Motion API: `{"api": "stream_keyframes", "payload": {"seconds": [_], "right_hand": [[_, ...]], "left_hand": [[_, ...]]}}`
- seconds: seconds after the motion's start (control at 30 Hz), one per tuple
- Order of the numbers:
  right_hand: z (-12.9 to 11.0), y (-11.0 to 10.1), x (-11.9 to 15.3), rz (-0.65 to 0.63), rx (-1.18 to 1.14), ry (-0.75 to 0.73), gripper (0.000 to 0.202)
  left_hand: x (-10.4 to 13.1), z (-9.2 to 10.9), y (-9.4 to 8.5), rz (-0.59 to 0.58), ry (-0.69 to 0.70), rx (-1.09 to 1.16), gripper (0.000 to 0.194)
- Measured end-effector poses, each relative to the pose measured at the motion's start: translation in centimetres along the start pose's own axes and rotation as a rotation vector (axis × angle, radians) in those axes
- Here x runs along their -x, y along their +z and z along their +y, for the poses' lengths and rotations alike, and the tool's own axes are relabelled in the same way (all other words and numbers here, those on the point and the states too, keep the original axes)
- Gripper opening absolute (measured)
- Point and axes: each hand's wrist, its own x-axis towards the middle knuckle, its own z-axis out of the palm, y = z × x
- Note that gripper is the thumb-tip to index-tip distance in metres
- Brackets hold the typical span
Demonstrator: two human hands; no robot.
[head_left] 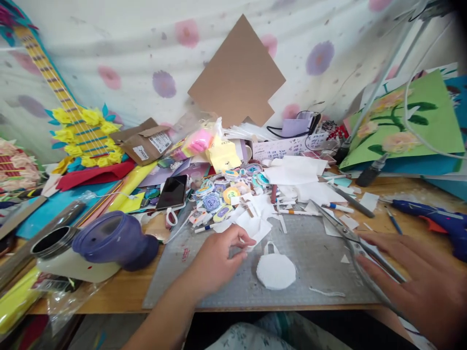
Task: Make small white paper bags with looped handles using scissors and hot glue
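My left hand (215,260) hovers over the grey cutting mat (314,243), thumb and bent fingers slightly apart, with nothing visible between them. Just right of its fingertips lies a white, scallop-edged rounded piece (276,271) with a small loop on top. At the right, my right hand (412,277) is spread around a pair of metal scissors (359,245), thumb on one side and fingers on the other; its fingers are not closed. The blades point away to the upper left. A short white cord (327,292) rests near the mat's front edge.
Behind the mat are heaped small decorated pieces (211,201) and white paper scraps (255,216). A phone (173,191), a purple container (113,238) and an open-mouthed jar (69,260) stand left. A blue glue gun (430,218) lies right, beside a lamp stand (372,104).
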Motion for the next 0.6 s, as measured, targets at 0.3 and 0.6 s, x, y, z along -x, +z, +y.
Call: {"api": "stream_keyframes", "payload": {"seconds": [0.3, 0.6], "right_hand": [[-10.7, 2.3, 0.0, -0.273, -0.563, -0.161, 0.020], [-16.2, 3.3, -0.9, -0.481, -1.300, 0.392, 0.018]], "left_hand": [[2.5, 0.6, -0.8, -0.068, 0.085, 0.251, 0.017], [2.7, 0.2, 3.5, -0.205, 0.090, 0.809, 0.016]]}}
